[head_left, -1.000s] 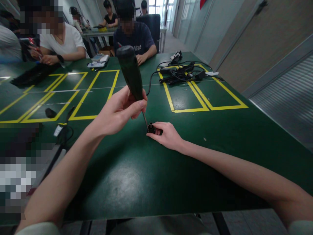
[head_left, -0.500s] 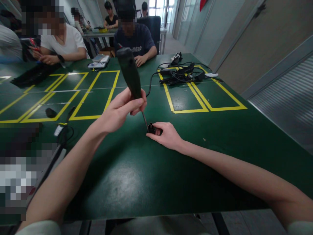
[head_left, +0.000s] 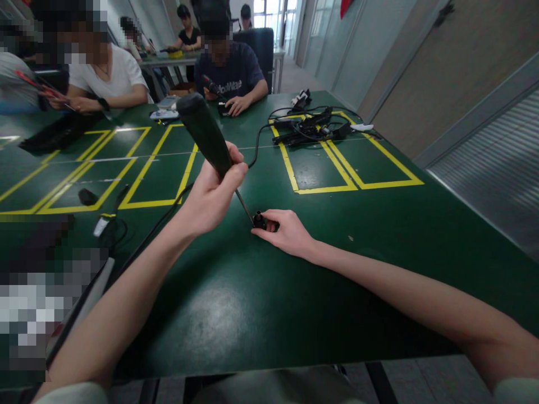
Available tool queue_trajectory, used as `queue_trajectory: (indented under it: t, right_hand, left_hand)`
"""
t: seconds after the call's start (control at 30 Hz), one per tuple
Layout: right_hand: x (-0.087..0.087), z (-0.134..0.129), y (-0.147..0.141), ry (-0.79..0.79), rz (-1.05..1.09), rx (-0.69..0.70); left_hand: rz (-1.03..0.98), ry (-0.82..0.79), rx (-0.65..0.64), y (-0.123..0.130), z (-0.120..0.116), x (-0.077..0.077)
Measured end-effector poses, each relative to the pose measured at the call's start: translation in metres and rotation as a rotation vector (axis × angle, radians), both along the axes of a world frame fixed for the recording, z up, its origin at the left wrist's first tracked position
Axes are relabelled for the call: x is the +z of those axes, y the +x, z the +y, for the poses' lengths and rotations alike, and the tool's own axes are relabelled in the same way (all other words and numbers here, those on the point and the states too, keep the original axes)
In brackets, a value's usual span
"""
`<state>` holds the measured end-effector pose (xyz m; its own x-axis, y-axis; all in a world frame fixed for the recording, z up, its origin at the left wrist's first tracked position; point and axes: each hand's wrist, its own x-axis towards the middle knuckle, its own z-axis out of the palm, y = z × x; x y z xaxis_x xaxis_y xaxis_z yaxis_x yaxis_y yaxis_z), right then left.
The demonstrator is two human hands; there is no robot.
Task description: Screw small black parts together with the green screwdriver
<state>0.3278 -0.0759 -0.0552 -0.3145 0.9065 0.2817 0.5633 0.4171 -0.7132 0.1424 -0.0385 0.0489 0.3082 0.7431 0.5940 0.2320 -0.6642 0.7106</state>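
My left hand (head_left: 217, 188) is closed around a dark power screwdriver (head_left: 204, 132), tilted so that its thick body leans up to the left. Its thin bit slants down to the near-left side of a small black part (head_left: 258, 221) with a short tube standing up from it. Whether the tip sits in a screw is too small to make out. My right hand (head_left: 288, 231) pinches that part from the right, thumb on the near side and fingers behind, against the green table (head_left: 320, 314).
Black parts with tangled cables (head_left: 311, 128) lie on the far right among yellow tape outlines (head_left: 326, 191). A cabled piece with a white tag (head_left: 101, 225) is at left, near a dark block (head_left: 87, 196). Across the table two people (head_left: 240, 67) handle things.
The screwdriver's top has swung left and down, tilting it more, while its bit stays at the black part. My right hand holds its place. A black cable now shows along my left forearm.
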Motion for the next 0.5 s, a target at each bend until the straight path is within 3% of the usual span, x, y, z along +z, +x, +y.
queue_trajectory:
  t: [0.13,0.5]
  right_hand:
    - [0.000,0.000,0.000,0.008,-0.007,0.006]
    - [0.003,0.000,0.003,0.016,-0.033,0.002]
  left_hand:
    - [0.046,0.082,-0.004,-0.006,0.004,0.000]
    - [0.137,-0.037,-0.056,-0.023,0.005,0.014]
